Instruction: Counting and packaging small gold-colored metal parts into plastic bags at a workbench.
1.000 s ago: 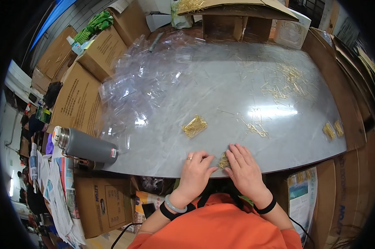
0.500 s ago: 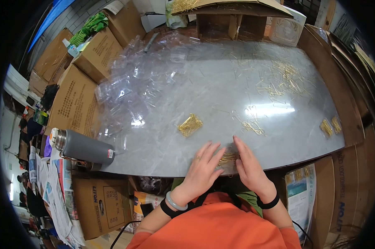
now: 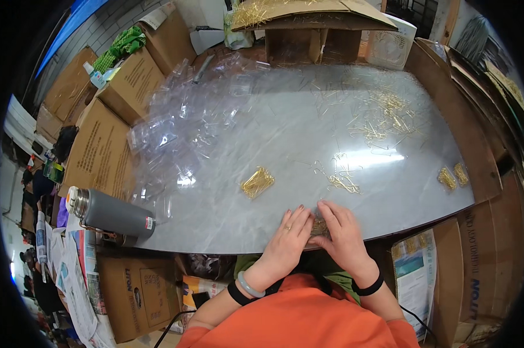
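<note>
Head view, over a workbench: grey table (image 3: 210,223) filling most of the middle, glossy, with a bright reflection at right. Next in size, at far left on the tabletop, heap of clear plastic (image 3: 181,122), pieces loosely overlapping. Along the lower edge, orange top (image 3: 297,319), close against the table. At the back, cardboard shelf (image 3: 314,43); down the left side, brown box (image 3: 99,151). Nearer, at the left corner, grey flask (image 3: 117,213) with steel neck and pale cap.

At far right, scattered loosely, pile of gold wires (image 3: 389,113). At the near edge, left hand (image 3: 286,242), fingers straight and pressed together, pointing forward beside a gold bundle (image 3: 320,228). Opposite, right hand (image 3: 344,236), fingers close together, thumb apart and reaching across the bundle's near side. Bundle between both hands, on the table, partly hidden; cannot tell a pinch from a light touch in either.

Beyond, smaller cluster of bent wires (image 3: 344,181); to its left, well apart from the hands, gold pack (image 3: 257,182). Near the right edge, side by side, two smaller packs (image 3: 447,178). Smallest of all, on a left finger, ring (image 3: 287,228).
</note>
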Tool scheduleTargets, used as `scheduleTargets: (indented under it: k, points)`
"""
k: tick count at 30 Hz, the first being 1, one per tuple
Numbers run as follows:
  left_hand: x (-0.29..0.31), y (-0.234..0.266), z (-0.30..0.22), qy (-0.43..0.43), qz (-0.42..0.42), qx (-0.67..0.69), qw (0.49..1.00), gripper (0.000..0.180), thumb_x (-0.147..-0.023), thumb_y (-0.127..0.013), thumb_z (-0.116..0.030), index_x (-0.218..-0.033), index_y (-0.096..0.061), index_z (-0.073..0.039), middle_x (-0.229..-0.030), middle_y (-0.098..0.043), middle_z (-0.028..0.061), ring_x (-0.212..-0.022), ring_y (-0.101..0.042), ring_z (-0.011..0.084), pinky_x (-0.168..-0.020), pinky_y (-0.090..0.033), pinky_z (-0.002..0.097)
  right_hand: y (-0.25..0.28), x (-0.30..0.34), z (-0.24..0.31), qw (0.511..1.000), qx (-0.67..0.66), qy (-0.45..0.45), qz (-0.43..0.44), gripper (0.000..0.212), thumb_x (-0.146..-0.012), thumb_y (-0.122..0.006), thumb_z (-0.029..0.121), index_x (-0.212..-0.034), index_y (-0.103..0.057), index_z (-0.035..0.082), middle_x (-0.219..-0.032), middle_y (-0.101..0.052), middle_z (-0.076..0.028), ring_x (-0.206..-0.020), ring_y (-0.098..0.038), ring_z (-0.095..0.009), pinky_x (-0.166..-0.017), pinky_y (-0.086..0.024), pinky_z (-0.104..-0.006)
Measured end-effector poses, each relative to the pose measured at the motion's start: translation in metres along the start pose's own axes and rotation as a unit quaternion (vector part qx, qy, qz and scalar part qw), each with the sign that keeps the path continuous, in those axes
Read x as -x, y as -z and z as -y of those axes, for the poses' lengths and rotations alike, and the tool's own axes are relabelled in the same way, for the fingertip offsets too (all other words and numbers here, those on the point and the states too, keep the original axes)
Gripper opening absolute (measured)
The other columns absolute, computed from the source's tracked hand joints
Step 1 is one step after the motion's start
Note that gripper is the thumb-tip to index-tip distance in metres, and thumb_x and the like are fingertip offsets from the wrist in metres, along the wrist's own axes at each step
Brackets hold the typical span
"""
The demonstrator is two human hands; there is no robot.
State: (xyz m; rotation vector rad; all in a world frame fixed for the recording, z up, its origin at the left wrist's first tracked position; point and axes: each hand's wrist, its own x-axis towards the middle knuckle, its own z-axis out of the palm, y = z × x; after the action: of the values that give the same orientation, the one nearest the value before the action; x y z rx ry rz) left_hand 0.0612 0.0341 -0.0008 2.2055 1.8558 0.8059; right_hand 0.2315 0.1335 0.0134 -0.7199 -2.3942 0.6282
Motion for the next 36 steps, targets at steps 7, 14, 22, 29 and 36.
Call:
scheduleTargets:
  k: [7, 14, 22, 29, 36]
  points:
    - [0.004, 0.003, 0.008, -0.019, 0.001, 0.024, 1.000, 0.047, -0.095, -0.057, 0.002, -0.141, -0.050, 0.006, -0.145, -0.047, 0.0250, -0.140, -0.044, 0.0442, -0.119, -0.035, 0.0549, 0.018, -0.020, -0.024, 0.988, 0.146, -0.039, -0.032, 0.047, -0.095, -0.062, 0.004, -0.140, -0.051, 0.000, -0.146, -0.051, -0.024, -0.136, -0.045, -0.047, -0.114, -0.040, -0.0515]
    - [0.001, 0.006, 0.011, -0.016, -0.006, 0.029, 0.999, 0.049, -0.093, -0.061, 0.002, -0.141, -0.049, 0.009, -0.146, -0.046, 0.0255, -0.143, -0.040, 0.0445, -0.119, -0.035, 0.0546, 0.011, -0.015, -0.023, 0.993, 0.103, 0.022, 0.046, 0.041, -0.094, -0.060, 0.002, -0.134, -0.056, 0.002, -0.143, -0.054, -0.020, -0.133, -0.049, -0.045, -0.112, -0.042, -0.0498]
    - [0.000, 0.011, 0.012, -0.008, 0.007, 0.067, 0.998, 0.055, -0.094, -0.062, 0.001, -0.145, -0.045, 0.008, -0.149, -0.042, 0.0262, -0.143, -0.039, 0.0451, -0.119, -0.034, 0.0551, 0.006, -0.015, -0.005, 0.989, 0.138, -0.058, -0.016, 0.029, -0.087, -0.063, -0.001, -0.116, -0.068, 0.004, -0.114, -0.064, -0.013, -0.106, -0.061, -0.035, -0.094, -0.051, -0.0450]
    - [0.001, 0.010, 0.015, -0.023, 0.007, 0.024, 0.999, 0.055, -0.093, -0.062, 0.001, -0.145, -0.046, 0.007, -0.146, -0.041, 0.0268, -0.142, -0.038, 0.0477, -0.119, -0.035, 0.0548, 0.029, -0.035, -0.003, 0.998, 0.009, -0.048, 0.029, 0.012, -0.093, -0.064, 0.006, -0.103, -0.065, -0.001, -0.097, -0.065, -0.019, -0.087, -0.064, -0.044, -0.077, -0.054, -0.0505]
    - [0.001, 0.005, 0.016, 0.006, 0.000, 0.078, 0.997, 0.054, -0.093, -0.066, -0.003, -0.142, -0.048, 0.007, -0.143, -0.040, 0.0256, -0.141, -0.037, 0.0496, -0.118, -0.035, 0.0556, 0.027, -0.106, -0.076, 0.980, 0.153, -0.121, 0.048, 0.021, -0.092, -0.069, 0.017, -0.099, -0.062, -0.001, -0.099, -0.064, -0.023, -0.086, -0.066, -0.044, -0.077, -0.056, -0.0506]
